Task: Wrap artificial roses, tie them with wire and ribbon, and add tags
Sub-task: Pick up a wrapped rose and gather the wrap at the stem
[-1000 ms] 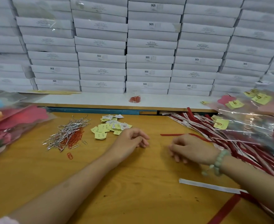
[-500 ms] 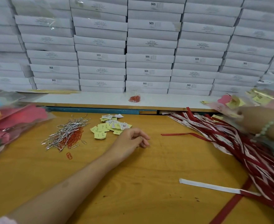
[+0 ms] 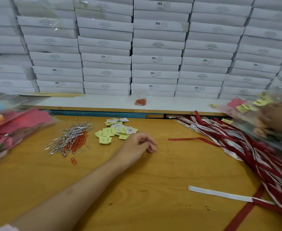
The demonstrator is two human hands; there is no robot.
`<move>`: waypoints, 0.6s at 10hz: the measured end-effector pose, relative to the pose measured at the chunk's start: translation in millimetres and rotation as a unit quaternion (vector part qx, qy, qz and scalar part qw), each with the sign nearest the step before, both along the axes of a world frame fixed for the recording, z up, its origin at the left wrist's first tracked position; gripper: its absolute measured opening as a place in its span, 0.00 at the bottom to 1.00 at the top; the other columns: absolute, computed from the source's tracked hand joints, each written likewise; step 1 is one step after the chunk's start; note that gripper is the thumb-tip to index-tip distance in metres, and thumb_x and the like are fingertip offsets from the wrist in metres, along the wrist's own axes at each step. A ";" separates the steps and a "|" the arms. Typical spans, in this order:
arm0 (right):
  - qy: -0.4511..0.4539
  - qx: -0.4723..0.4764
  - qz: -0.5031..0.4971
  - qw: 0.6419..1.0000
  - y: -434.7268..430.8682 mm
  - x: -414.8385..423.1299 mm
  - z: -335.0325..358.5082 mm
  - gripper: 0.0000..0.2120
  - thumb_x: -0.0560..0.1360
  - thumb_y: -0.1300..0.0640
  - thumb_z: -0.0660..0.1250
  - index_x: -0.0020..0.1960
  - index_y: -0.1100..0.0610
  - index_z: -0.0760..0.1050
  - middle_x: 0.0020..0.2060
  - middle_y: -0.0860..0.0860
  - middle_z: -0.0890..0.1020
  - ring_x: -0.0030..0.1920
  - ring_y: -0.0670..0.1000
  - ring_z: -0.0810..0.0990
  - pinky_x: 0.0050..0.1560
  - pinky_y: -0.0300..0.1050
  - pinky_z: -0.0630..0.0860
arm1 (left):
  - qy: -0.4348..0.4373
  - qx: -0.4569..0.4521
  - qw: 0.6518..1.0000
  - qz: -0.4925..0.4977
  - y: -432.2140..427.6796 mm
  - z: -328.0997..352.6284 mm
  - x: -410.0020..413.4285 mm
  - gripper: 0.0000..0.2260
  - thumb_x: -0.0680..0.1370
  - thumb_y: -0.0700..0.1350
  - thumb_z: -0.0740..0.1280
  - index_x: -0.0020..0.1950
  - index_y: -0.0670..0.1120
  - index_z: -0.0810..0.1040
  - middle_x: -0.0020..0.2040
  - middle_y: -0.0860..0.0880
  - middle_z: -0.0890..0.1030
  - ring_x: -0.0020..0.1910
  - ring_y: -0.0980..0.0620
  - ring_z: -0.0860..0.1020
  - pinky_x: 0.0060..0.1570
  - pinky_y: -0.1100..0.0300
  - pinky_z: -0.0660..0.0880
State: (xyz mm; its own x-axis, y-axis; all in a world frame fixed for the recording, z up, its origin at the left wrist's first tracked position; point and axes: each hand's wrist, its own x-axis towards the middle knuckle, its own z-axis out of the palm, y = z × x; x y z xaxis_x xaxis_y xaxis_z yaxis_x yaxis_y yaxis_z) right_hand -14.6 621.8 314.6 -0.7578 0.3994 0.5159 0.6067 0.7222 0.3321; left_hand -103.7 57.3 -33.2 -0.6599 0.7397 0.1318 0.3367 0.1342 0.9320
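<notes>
Left hand [image 3: 137, 145] is lying empty, fingers [image 3: 151, 145] loosely curled; right hand [image 3: 277, 120], its grip too blurred to read, is hovering at the wrapped roses [image 3: 236, 102], likely needing to grasp one.

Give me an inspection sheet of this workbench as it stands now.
Surface: wooden table, with dark scuffs.
Job's things: wire ties piled left of centre; yellow tags beside them; ribbons heaped at right; left wrapped roses at the left edge; right wrapped roses at the right edge.
Clutter: orange paper clips under the wire ties; white strip lying near the front.
Grippers: left hand rests on the table, fingers loosely curled, holding nothing; right hand blurred at the right wrapped roses, grip cannot be told.
Cables: nothing seen.
Surroundings: white boxes stacked behind a white ledge.
</notes>
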 end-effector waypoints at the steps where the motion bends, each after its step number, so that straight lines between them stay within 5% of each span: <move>1: -0.007 0.008 0.024 1.000 -72.4 90.1 -141.7 0.19 0.73 0.44 0.63 0.61 0.50 0.75 0.63 0.55 0.76 0.68 0.60 0.67 0.67 0.65 0.61 | -0.001 0.000 1.000 -0.002 -0.2 0.9 0.8 0.11 0.80 0.33 0.61 0.50 0.42 0.82 0.40 0.51 0.85 0.41 0.58 0.82 0.38 0.71 0.73; 2: -0.098 -0.028 -0.037 0.994 -144.7 110.1 -183.5 0.17 0.74 0.46 0.63 0.61 0.51 0.75 0.62 0.55 0.76 0.66 0.60 0.70 0.66 0.63 0.63 | -0.004 -0.002 1.000 -0.002 0.0 1.6 1.2 0.11 0.80 0.33 0.60 0.50 0.42 0.82 0.40 0.51 0.84 0.40 0.58 0.82 0.38 0.72 0.73; 3: -0.051 -0.052 -0.083 0.994 -228.5 83.0 -216.0 0.17 0.76 0.48 0.59 0.61 0.53 0.75 0.61 0.56 0.78 0.63 0.59 0.73 0.66 0.61 0.65 | -0.003 -0.004 1.000 -0.001 -0.1 2.0 1.8 0.11 0.80 0.33 0.60 0.51 0.42 0.82 0.41 0.49 0.85 0.40 0.58 0.82 0.38 0.72 0.73; 4: 0.040 -0.044 0.020 0.998 -286.8 65.0 -246.9 0.13 0.76 0.50 0.63 0.59 0.53 0.75 0.59 0.56 0.77 0.60 0.59 0.74 0.62 0.57 0.67 | 0.001 -0.007 1.000 0.000 -0.5 2.8 2.3 0.11 0.80 0.33 0.60 0.51 0.42 0.82 0.43 0.47 0.85 0.41 0.58 0.82 0.39 0.71 0.74; 5: 0.086 -0.220 0.169 0.957 -345.9 53.4 -256.6 0.06 0.77 0.55 0.63 0.52 0.53 0.77 0.47 0.50 0.78 0.47 0.47 0.75 0.48 0.37 0.71 | 0.002 -0.009 1.000 0.001 -1.1 3.3 3.1 0.11 0.80 0.33 0.60 0.51 0.42 0.82 0.43 0.48 0.85 0.41 0.57 0.82 0.39 0.71 0.74; 6: 0.059 -0.473 0.244 0.845 -400.4 45.7 -285.0 0.06 0.78 0.56 0.63 0.46 0.54 0.78 0.37 0.45 0.78 0.33 0.40 0.74 0.33 0.29 0.68 | 0.006 -0.009 1.000 0.005 -1.2 2.9 3.2 0.11 0.80 0.33 0.60 0.51 0.41 0.82 0.42 0.48 0.85 0.40 0.58 0.82 0.38 0.72 0.73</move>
